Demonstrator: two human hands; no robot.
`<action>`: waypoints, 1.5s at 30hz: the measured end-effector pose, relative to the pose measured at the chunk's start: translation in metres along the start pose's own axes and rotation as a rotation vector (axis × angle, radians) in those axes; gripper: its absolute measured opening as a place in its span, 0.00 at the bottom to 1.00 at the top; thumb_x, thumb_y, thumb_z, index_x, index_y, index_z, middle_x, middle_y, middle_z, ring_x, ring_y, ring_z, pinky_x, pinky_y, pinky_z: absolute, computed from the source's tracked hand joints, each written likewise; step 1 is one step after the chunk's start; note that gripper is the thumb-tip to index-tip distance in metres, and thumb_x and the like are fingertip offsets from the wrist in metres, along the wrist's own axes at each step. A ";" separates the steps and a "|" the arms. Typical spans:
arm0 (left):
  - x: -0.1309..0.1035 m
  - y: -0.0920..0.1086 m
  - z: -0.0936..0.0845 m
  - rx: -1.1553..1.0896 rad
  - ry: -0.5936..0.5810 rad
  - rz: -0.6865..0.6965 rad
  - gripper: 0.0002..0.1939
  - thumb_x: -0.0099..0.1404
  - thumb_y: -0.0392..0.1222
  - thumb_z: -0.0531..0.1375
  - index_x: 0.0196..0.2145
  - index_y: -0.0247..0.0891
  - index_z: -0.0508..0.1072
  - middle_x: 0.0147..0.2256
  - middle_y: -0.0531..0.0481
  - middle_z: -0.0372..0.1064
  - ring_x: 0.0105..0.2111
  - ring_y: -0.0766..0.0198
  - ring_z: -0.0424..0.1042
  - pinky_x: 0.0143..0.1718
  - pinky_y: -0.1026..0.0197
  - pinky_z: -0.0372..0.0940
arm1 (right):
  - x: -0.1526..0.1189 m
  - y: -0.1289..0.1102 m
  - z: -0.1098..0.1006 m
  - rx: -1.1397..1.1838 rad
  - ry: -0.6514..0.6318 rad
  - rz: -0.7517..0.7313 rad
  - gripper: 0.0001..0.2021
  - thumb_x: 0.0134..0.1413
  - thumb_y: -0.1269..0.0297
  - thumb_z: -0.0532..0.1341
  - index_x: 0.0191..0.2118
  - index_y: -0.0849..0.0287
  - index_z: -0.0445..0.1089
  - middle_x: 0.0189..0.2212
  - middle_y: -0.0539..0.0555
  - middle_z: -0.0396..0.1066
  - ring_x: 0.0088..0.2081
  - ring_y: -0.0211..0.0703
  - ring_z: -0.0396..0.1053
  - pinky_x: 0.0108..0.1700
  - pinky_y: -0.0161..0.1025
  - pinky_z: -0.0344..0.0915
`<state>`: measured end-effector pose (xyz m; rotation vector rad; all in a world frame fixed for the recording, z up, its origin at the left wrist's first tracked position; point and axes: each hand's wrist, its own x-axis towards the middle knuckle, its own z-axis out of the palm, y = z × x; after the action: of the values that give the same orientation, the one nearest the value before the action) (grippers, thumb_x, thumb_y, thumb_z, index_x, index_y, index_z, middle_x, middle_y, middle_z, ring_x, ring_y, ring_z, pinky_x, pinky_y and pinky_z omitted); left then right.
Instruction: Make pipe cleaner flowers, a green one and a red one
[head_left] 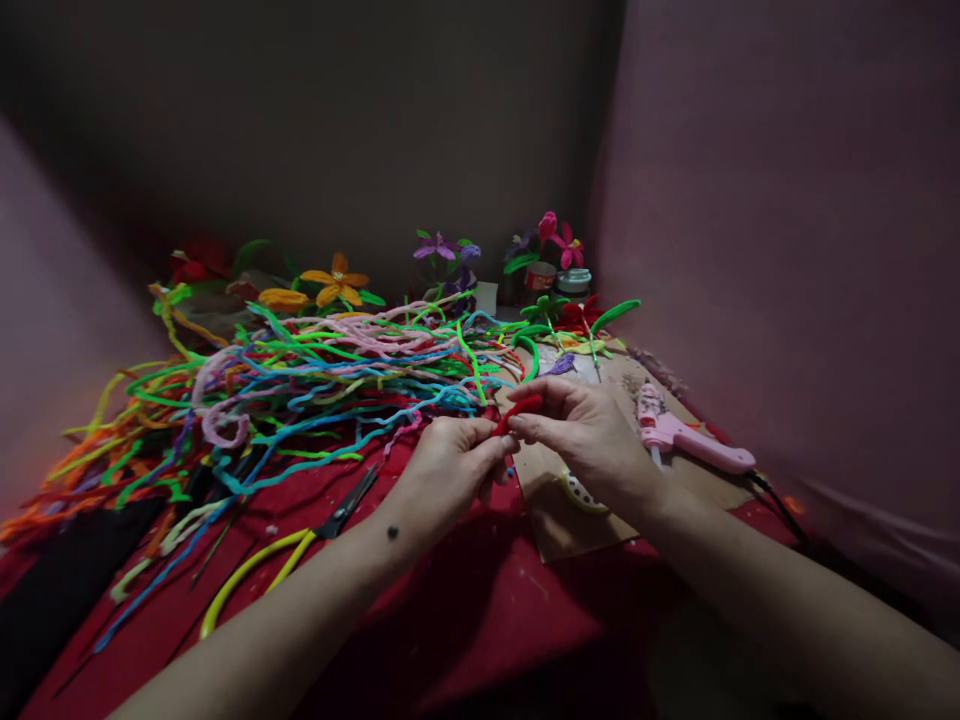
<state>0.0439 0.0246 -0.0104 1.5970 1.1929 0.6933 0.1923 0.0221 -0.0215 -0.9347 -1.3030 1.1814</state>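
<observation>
Between the fingertips of both hands is a small red fuzzy piece [519,411], bent or folded. My left hand [457,465] pinches its lower left end. The thumb and fingers of my right hand [581,430] close on its other side, so the two hands nearly touch. Beneath them lies a cardboard sheet [547,515] on the red cloth [465,600]. Left of the hands, a large heap of coloured fuzzy stems [337,370] spreads out, pink, blue, green, yellow and orange.
Scissors with yellow handles [300,545] lie beside my left forearm. A pink glue gun [694,440] with a black cord rests on the cardboard at right. Behind stand fuzzy flowers, orange [337,282], purple [437,247] and pink [568,245], near a small lidded jar [574,283].
</observation>
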 end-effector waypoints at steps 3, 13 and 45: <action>-0.003 -0.003 -0.002 0.071 0.010 0.044 0.15 0.59 0.46 0.54 0.20 0.35 0.65 0.14 0.57 0.61 0.13 0.73 0.56 0.15 0.69 0.49 | 0.000 0.006 0.002 -0.082 -0.002 -0.036 0.07 0.45 0.73 0.61 0.34 0.60 0.71 0.29 0.50 0.71 0.32 0.36 0.68 0.37 0.35 0.66; -0.010 -0.013 -0.005 0.139 0.051 0.154 0.13 0.63 0.43 0.49 0.28 0.36 0.69 0.20 0.53 0.68 0.18 0.70 0.64 0.21 0.68 0.58 | -0.002 0.005 0.009 -0.321 -0.070 -0.093 0.06 0.50 0.66 0.60 0.34 0.59 0.73 0.28 0.51 0.72 0.32 0.40 0.69 0.36 0.37 0.65; -0.012 -0.018 0.003 -0.374 0.041 -0.118 0.09 0.53 0.41 0.61 0.24 0.36 0.64 0.13 0.61 0.55 0.13 0.76 0.50 0.15 0.70 0.43 | 0.034 0.018 -0.057 -1.685 -0.079 0.148 0.10 0.49 0.69 0.56 0.36 0.65 0.72 0.31 0.65 0.73 0.33 0.52 0.71 0.30 0.39 0.57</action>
<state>0.0356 0.0128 -0.0274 1.1979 1.1025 0.8215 0.2430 0.0658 -0.0368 -2.1310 -2.2658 -0.0932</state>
